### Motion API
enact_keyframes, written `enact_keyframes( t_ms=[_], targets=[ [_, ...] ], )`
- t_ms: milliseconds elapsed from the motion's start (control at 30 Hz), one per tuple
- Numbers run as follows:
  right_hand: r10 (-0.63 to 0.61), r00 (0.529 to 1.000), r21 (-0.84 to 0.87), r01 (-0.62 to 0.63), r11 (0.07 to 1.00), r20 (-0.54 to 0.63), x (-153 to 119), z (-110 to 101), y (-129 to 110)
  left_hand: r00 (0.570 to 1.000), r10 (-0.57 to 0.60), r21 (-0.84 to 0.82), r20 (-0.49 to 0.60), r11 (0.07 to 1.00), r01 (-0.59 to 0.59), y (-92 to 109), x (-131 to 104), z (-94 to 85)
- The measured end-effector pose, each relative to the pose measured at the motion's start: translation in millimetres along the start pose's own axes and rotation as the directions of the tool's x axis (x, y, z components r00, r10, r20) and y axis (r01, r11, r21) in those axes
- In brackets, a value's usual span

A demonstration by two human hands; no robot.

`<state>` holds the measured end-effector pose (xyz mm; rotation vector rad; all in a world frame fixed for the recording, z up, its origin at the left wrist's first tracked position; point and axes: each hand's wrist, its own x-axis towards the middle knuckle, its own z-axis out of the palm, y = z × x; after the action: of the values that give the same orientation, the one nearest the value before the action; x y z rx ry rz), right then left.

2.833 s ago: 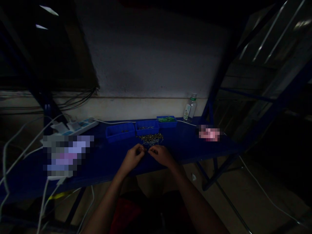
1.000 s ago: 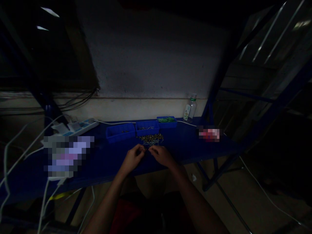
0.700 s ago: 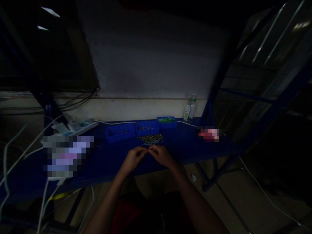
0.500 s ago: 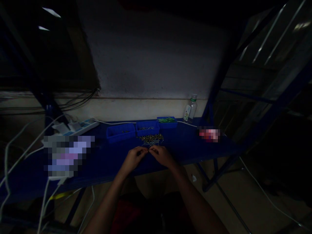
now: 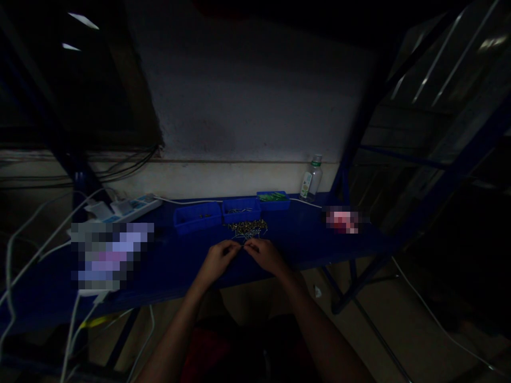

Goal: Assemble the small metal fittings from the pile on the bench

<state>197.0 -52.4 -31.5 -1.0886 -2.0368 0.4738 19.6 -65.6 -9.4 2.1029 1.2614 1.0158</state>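
Note:
My left hand and my right hand meet fingertip to fingertip over the blue table. Both are closed in a pinch, and what lies between the fingertips is too small and dark to name. Just beyond them is a pile of small metal parts, brassy at the far side, with thin silvery shafts pointing toward me. Behind the pile stands a blue bin with several thin silvery pieces in it. To its left, another blue bin holds a few small dark pieces.
A third blue bin contains green items. Near the wall stands a clear bottle with a green cap ring. A white power strip and white cables lie on the left. Blurred-out items sit at the left and right of the table.
Both hands stay almost in place, fingertips still together. Only slight finger movement shows, and the pile looks the same.

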Motion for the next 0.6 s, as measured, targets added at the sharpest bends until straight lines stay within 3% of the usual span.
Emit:
enact_keyframes(
  t_ms=[367, 600],
  targets=[
    [-0.007, 0.999, -0.028, 0.008, 1.0, 0.044, -0.1, 1.0, 2.0, 0.999, 0.033, -0.035, 0.016, 0.999, -0.032, -9.6, 0.9, 3.8],
    [-0.007, 0.999, -0.008, 0.007, 1.0, 0.051, -0.7, 0.1, -1.0, 0.999, 0.033, -0.013, 0.01, 0.999, -0.033, -3.3, -0.9, 0.6]
  ],
)
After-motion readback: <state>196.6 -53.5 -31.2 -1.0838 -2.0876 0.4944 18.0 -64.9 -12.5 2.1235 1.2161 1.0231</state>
